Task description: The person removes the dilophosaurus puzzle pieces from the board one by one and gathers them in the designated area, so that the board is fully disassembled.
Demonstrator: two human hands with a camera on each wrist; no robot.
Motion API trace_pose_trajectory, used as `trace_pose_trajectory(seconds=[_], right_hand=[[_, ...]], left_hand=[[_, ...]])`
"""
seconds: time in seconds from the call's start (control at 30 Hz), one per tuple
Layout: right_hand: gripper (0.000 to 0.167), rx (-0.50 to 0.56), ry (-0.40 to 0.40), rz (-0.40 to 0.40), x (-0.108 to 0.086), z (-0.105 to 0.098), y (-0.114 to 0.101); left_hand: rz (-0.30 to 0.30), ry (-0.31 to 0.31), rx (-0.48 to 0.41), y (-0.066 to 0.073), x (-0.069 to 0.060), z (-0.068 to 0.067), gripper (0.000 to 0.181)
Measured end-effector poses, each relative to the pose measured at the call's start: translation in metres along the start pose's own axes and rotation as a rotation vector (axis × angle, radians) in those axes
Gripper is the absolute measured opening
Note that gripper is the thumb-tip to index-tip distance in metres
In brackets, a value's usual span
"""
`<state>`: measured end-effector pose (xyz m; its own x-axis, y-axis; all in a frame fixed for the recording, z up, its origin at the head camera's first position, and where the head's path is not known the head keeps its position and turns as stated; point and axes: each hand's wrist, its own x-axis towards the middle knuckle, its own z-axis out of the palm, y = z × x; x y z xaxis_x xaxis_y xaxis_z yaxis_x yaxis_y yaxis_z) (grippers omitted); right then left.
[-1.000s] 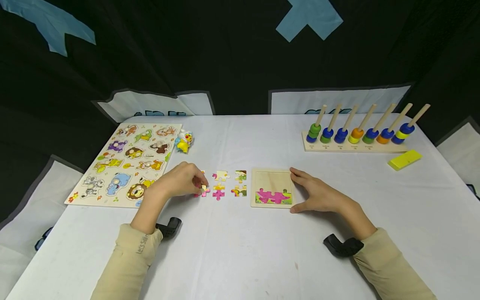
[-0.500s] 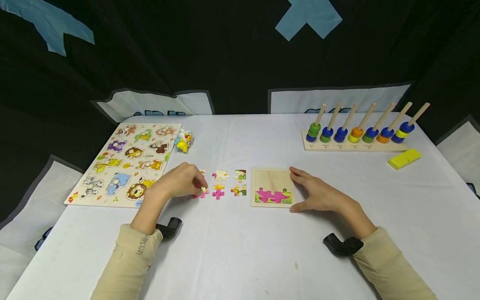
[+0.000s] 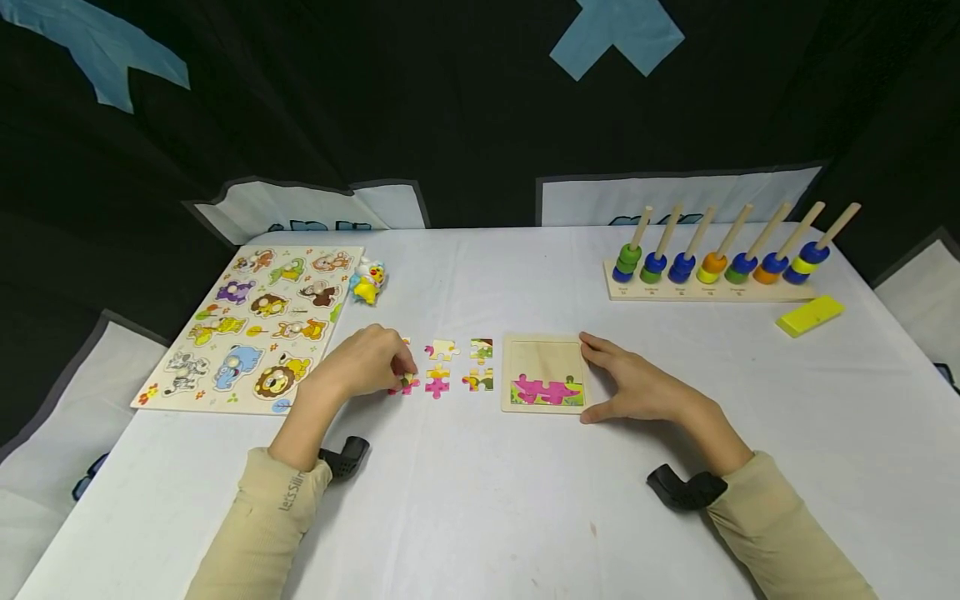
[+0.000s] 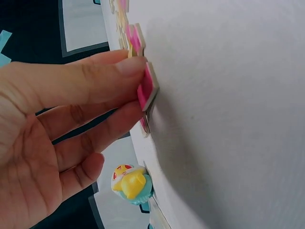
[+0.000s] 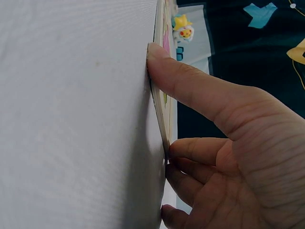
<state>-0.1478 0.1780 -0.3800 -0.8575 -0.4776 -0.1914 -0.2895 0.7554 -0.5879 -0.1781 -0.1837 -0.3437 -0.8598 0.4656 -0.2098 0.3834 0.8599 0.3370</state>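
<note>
My left hand (image 3: pixel 370 362) pinches a pink-faced jigsaw piece (image 4: pixel 148 87) between thumb and fingers, low over the table at the left end of the loose pieces. In the head view the fingers partly hide it. Beside it lie more pieces, among them a pink and yellow one (image 3: pixel 437 383) and a green and brown one (image 3: pixel 481 351). My right hand (image 3: pixel 637 383) holds the right side of a square wooden puzzle tray (image 3: pixel 506 375), thumb at the near corner and fingertips at the far one. Joined pink pieces (image 3: pixel 547 393) fill the tray's near part; bare wood shows behind them.
A large animal puzzle board (image 3: pixel 247 329) lies at the left, with a small yellow and blue toy figure (image 3: pixel 368 282) beside it. At the back right stands a peg rack (image 3: pixel 712 293) with coloured rings. A yellow block (image 3: pixel 810 316) lies in front of it.
Between the fingers of my left hand, the piece has turned slightly, and that hand has shifted a little to the right. The right hand and the tray stay put.
</note>
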Motion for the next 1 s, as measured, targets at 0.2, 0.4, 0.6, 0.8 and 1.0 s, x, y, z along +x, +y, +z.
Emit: trace_pose_trajectory(seconds=[0.2, 0.4, 0.6, 0.8, 1.0], right_hand=[[0.100, 0.004, -0.002, -0.008, -0.001, -0.001, 0.000], [0.101, 0.007, 0.000, -0.002, 0.000, 0.000, 0.000], [0.100, 0.011, -0.007, 0.014, 0.001, 0.000, 0.000], [0.100, 0.007, -0.004, 0.018, 0.001, -0.001, 0.001], [0.100, 0.003, -0.003, 0.015, 0.001, 0.000, 0.001]], left_hand=[[0.006, 0.025, 0.017, -0.001, 0.000, 0.001, 0.017], [0.000, 0.017, 0.003, -0.001, 0.000, 0.001, 0.016], [-0.006, 0.000, 0.007, 0.001, 0.000, -0.001, 0.014], [0.069, 0.051, -0.045, 0.026, 0.007, -0.008, 0.016], [0.191, 0.029, -0.101, 0.067, 0.033, -0.004, 0.022]])
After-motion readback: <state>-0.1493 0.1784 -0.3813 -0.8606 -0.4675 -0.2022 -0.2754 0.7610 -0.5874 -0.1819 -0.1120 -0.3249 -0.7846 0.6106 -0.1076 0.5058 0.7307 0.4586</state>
